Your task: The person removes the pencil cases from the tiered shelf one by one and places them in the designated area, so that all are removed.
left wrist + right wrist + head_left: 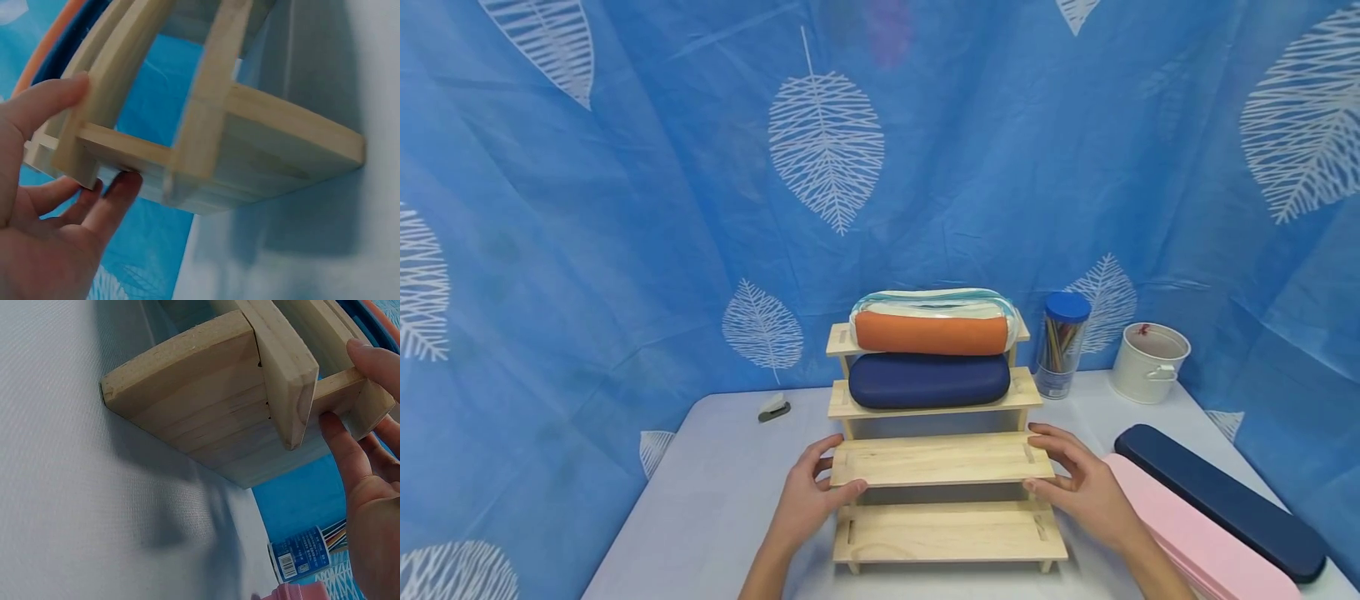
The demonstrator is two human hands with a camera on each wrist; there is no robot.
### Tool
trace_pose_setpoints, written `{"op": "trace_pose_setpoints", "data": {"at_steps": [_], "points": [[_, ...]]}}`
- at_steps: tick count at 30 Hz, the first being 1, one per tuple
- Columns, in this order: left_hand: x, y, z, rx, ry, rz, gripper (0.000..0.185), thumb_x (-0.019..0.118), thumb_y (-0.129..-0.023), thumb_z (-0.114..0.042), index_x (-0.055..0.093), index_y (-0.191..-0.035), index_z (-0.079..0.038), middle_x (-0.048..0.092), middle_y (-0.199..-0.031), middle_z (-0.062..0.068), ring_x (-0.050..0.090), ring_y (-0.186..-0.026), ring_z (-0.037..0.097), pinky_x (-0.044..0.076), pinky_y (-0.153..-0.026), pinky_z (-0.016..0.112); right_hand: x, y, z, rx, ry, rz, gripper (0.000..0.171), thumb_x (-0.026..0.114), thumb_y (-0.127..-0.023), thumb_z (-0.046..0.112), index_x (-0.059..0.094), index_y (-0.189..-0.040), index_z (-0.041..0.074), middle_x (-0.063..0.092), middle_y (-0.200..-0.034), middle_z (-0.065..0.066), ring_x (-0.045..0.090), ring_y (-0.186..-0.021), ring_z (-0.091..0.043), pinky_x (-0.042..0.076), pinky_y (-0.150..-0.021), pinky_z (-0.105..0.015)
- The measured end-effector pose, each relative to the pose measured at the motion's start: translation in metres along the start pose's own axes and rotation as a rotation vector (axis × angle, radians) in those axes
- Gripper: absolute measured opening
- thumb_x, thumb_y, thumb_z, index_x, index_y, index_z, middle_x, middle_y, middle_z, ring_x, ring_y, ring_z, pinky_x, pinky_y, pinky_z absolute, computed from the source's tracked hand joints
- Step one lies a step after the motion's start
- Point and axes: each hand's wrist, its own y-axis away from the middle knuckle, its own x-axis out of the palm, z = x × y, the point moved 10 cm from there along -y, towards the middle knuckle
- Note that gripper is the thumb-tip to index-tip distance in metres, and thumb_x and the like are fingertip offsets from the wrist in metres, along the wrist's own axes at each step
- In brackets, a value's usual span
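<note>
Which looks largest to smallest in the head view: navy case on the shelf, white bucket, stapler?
1. Navy case
2. White bucket
3. Stapler
All sit similarly far back, so the order seems safe.

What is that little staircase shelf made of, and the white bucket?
The stepped shelf looks like pale unfinished wood: grain lines and bare cut edges show. The white bucket looks like painted metal, smooth with a rolled rim, though it might be plastic.

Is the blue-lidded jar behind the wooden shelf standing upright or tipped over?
Upright. The jar stands on the table, blue lid on top, with sticks inside.
</note>
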Motion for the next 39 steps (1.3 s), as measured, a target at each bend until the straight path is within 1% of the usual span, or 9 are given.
{"op": "trace_pose_setpoints", "data": {"at_steps": [4, 7, 14, 17, 20, 25, 33, 36, 39], "points": [[-0.003, 0.001, -0.009, 0.010, -0.090, -0.010, 0.086, 0.086, -0.070, -0.038, 0.046, -0.140, -0.008, 0.045, -0.138, 0.009, 0.049, -0.120, 0.029, 0.050, -0.092, 0.038, 0.001, -0.001, 0.001, -0.006, 0.001, 0.002, 0.055, 0.076, -0.082, 0.005, 0.054, -0.132, 0.004, 0.037, -0.145, -0.011, 0.044, -0.126, -0.004, 0.055, -0.081, -0.033], [-0.009, 0.004, -0.019, 0.036, -0.134, -0.045, 0.080, 0.085, -0.072, -0.036, 0.048, -0.138, -0.010, 0.048, -0.136, 0.008, 0.049, -0.120, 0.027, 0.046, -0.096, 0.037, 0.003, -0.002, 0.002, -0.015, -0.001, 0.010, 0.055, 0.076, -0.082, 0.005, 0.054, -0.132, 0.004, 0.037, -0.145, -0.012, 0.044, -0.126, -0.004, 0.055, -0.081, -0.033], [-0.022, 0.004, -0.041, 0.130, -0.124, -0.138, 0.063, 0.084, -0.075, -0.020, 0.055, -0.130, -0.008, 0.054, -0.123, 0.008, 0.055, -0.114, 0.026, 0.048, -0.091, 0.026, 0.004, -0.002, 0.001, 0.005, 0.027, -0.002, 0.055, 0.077, -0.082, 0.009, 0.054, -0.132, 0.006, 0.037, -0.146, -0.010, 0.044, -0.126, -0.002, 0.055, -0.081, -0.032], [-0.022, 0.003, -0.053, 0.212, -0.123, -0.184, 0.057, 0.083, -0.077, -0.019, 0.058, -0.126, -0.007, 0.056, -0.120, 0.008, 0.056, -0.111, 0.026, 0.049, -0.091, 0.029, 0.000, 0.000, 0.001, 0.013, 0.037, -0.017, 0.055, 0.077, -0.082, 0.009, 0.054, -0.132, 0.007, 0.038, -0.145, -0.009, 0.044, -0.125, -0.002, 0.055, -0.081, -0.032], [-0.025, 0.003, -0.063, 0.264, -0.137, -0.267, 0.048, 0.083, -0.076, -0.017, 0.062, -0.118, -0.008, 0.059, -0.114, 0.005, 0.057, -0.107, 0.022, 0.050, -0.090, 0.031, -0.001, 0.000, 0.002, 0.007, 0.035, -0.009, 0.055, 0.076, -0.082, 0.008, 0.054, -0.132, 0.006, 0.037, -0.146, -0.010, 0.043, -0.126, -0.002, 0.055, -0.081, -0.032], [-0.031, 0.003, -0.073, 0.287, -0.167, -0.365, 0.044, 0.084, -0.074, -0.014, 0.062, -0.111, -0.008, 0.058, -0.111, 0.007, 0.057, -0.102, 0.026, 0.052, -0.086, 0.035, 0.000, -0.002, 0.003, 0.002, 0.027, 0.001, 0.056, 0.076, -0.082, 0.007, 0.054, -0.133, 0.006, 0.037, -0.146, -0.010, 0.044, -0.126, -0.003, 0.055, -0.081, -0.033], [-0.033, -0.004, -0.088, 0.361, -0.125, -0.347, 0.058, 0.085, -0.075, -0.022, 0.057, -0.124, -0.006, 0.054, -0.122, 0.006, 0.053, -0.111, 0.027, 0.052, -0.089, 0.036, -0.001, -0.003, 0.003, 0.011, 0.043, -0.009, 0.056, 0.077, -0.081, 0.008, 0.054, -0.132, 0.006, 0.038, -0.145, -0.010, 0.045, -0.125, -0.002, 0.055, -0.081, -0.032], [-0.031, -0.009, -0.095, 0.382, -0.115, -0.330, 0.061, 0.084, -0.076, -0.027, 0.056, -0.128, -0.009, 0.054, -0.125, 0.007, 0.052, -0.115, 0.024, 0.051, -0.090, 0.036, 0.000, -0.002, 0.002, 0.017, 0.040, -0.006, 0.057, 0.077, -0.081, 0.008, 0.054, -0.133, 0.006, 0.038, -0.145, -0.010, 0.045, -0.124, -0.002, 0.055, -0.081, -0.032], [-0.027, -0.014, -0.102, 0.379, -0.157, -0.315, 0.063, 0.082, -0.077, -0.034, 0.055, -0.130, -0.014, 0.054, -0.127, 0.004, 0.050, -0.117, 0.020, 0.048, -0.094, 0.037, 0.000, -0.002, 0.001, 0.032, 0.038, -0.009, 0.056, 0.077, -0.082, 0.009, 0.054, -0.133, 0.006, 0.037, -0.145, -0.010, 0.044, -0.125, -0.001, 0.054, -0.081, -0.032]]}}
